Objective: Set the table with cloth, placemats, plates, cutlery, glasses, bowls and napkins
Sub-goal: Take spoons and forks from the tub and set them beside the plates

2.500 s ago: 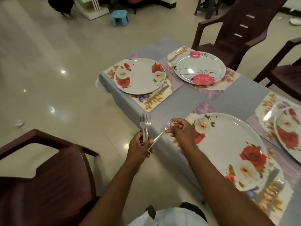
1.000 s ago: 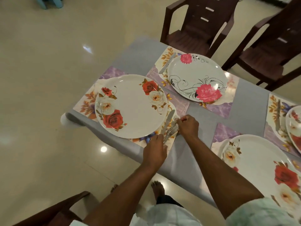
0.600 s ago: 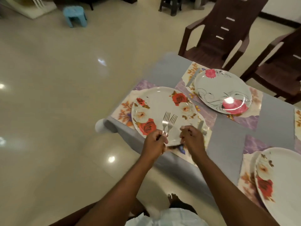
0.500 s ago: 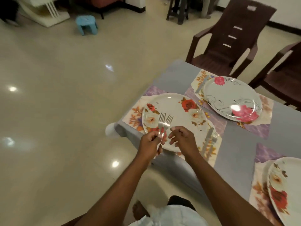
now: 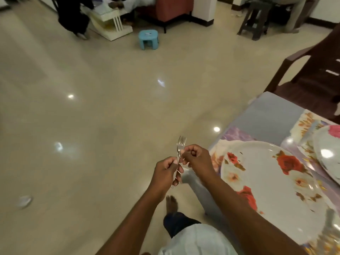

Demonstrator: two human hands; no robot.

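The table (image 5: pixel 272 115), draped in grey cloth, carries a floral placemat (image 5: pixel 219 144) under a white plate (image 5: pixel 276 181) printed with red roses. Off its corner, over the floor, the left hand (image 5: pixel 165 174) grips thin silver forks (image 5: pixel 181 144) upright, tines up; the right hand (image 5: pixel 197 159) pinches their necks with curled fingers (image 5: pixel 184 151).

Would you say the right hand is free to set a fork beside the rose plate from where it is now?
Probably yes: the right hand pinches the forks just left of the rose plate, nothing between.

White plate (image 5: pixel 272 183) with red roses, grey cloth (image 5: pixel 270 115), silver forks (image 5: pixel 181 144), blue stool (image 5: pixel 148 39).
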